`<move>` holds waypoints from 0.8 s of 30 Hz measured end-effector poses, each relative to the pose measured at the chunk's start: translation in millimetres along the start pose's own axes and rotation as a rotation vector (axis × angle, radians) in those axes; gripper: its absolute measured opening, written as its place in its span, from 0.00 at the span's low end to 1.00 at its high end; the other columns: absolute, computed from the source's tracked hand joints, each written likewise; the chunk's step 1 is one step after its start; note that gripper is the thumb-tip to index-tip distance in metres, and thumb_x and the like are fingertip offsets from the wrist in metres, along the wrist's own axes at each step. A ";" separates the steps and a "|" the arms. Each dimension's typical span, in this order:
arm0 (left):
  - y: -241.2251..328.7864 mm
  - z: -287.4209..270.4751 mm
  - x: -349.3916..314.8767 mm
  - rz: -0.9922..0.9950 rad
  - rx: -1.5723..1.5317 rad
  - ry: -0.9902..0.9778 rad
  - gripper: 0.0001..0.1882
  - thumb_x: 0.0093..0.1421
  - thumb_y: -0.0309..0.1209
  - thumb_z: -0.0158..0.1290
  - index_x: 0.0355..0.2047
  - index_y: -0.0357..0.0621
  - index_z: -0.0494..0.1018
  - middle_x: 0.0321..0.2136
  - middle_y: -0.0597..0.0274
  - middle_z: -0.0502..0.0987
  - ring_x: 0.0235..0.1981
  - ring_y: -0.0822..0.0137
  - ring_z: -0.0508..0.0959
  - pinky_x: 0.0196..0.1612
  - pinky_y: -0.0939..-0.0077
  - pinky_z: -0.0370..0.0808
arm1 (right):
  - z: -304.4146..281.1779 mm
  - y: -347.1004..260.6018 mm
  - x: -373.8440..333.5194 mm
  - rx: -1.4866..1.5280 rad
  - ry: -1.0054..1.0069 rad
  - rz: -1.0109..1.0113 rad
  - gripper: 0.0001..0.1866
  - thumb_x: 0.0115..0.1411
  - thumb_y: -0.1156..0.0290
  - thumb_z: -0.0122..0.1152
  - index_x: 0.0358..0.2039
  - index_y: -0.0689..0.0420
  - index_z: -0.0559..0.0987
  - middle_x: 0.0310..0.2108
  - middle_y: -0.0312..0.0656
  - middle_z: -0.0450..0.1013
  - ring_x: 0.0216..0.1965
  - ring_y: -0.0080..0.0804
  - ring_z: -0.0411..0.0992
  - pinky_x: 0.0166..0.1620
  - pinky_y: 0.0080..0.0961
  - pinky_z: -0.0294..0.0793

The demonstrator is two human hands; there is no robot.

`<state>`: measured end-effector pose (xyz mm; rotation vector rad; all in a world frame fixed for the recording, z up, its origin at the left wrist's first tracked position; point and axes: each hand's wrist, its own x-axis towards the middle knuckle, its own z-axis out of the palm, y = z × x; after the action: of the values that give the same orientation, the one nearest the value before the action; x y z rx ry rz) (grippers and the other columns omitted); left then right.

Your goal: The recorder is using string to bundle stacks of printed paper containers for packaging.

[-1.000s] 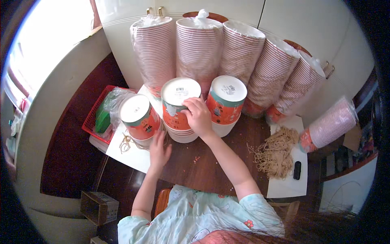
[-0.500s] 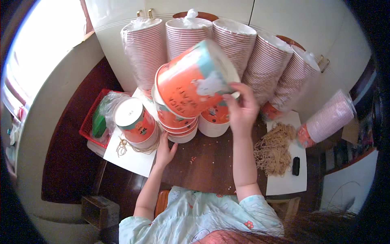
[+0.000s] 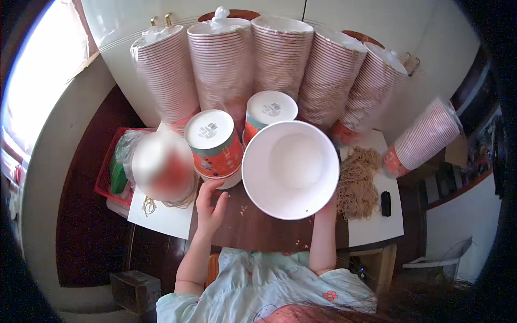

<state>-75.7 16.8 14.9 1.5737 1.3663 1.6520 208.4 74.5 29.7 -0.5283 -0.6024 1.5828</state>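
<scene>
My right hand [image 3: 327, 209] holds up a large paper tub [image 3: 291, 169], its white open mouth and inside facing me. The tub hides most of that hand's fingers; its inside looks bare. Left of it, a short stack of orange and teal printed tubs [image 3: 216, 156] stands upside down on the table. My left hand [image 3: 210, 210] is beside its lower rim, thumb and fingers apart, holding nothing; whether a fingertip touches the rim I cannot tell. Another upside-down tub [image 3: 271, 110] stands behind, partly covered by the held one. A further tub [image 3: 161, 164] at the left is blurred.
Tall plastic-wrapped tub stacks [image 3: 221, 64] line the back; another wrapped stack [image 3: 425, 140] leans at the right. Rubber bands [image 3: 358, 183] and a black object [image 3: 385, 203] lie on white board at the right. A red basket [image 3: 110, 161] sits at the left. Crumbs dot the table.
The held tub has come down and toward me, turning from its printed side to its open mouth. My left hand stays by the stack. The whole view has shifted somewhat.
</scene>
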 end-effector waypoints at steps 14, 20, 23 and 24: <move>16.2 23.5 -3.8 -0.530 -0.233 -0.410 0.18 0.54 0.25 0.45 0.46 0.34 0.66 0.25 0.65 0.74 0.27 0.78 0.71 0.30 0.83 0.69 | -32.9 53.4 -28.0 -0.249 0.047 0.298 0.16 0.54 0.66 0.54 0.40 0.63 0.73 0.35 0.41 0.73 0.34 0.28 0.72 0.38 0.25 0.72; -13.6 27.4 -27.8 -0.595 -0.094 -0.374 0.13 0.54 0.26 0.45 0.38 0.32 0.72 0.25 0.62 0.76 0.28 0.77 0.72 0.31 0.81 0.70 | -98.6 67.5 -22.2 -1.220 0.019 0.076 0.08 0.54 0.69 0.55 0.33 0.59 0.76 0.30 0.41 0.75 0.32 0.25 0.72 0.36 0.23 0.70; -20.0 30.0 -36.1 -0.627 -0.061 -0.385 0.13 0.54 0.27 0.45 0.38 0.33 0.72 0.25 0.61 0.76 0.28 0.77 0.73 0.32 0.81 0.70 | -114.4 43.7 -8.9 -1.588 0.176 -0.115 0.09 0.52 0.69 0.55 0.32 0.57 0.76 0.31 0.45 0.73 0.34 0.42 0.71 0.38 0.31 0.70; -22.0 31.1 -38.3 -0.625 -0.062 -0.388 0.13 0.54 0.27 0.45 0.39 0.34 0.72 0.25 0.60 0.77 0.28 0.77 0.73 0.32 0.81 0.70 | -126.1 40.9 -1.4 -1.649 0.214 -0.237 0.08 0.50 0.71 0.56 0.30 0.59 0.77 0.29 0.46 0.73 0.31 0.41 0.72 0.36 0.30 0.70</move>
<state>-44.4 2.5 -26.8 1.1767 1.3853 0.9492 260.0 79.7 -92.3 -1.6933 -1.6714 0.4691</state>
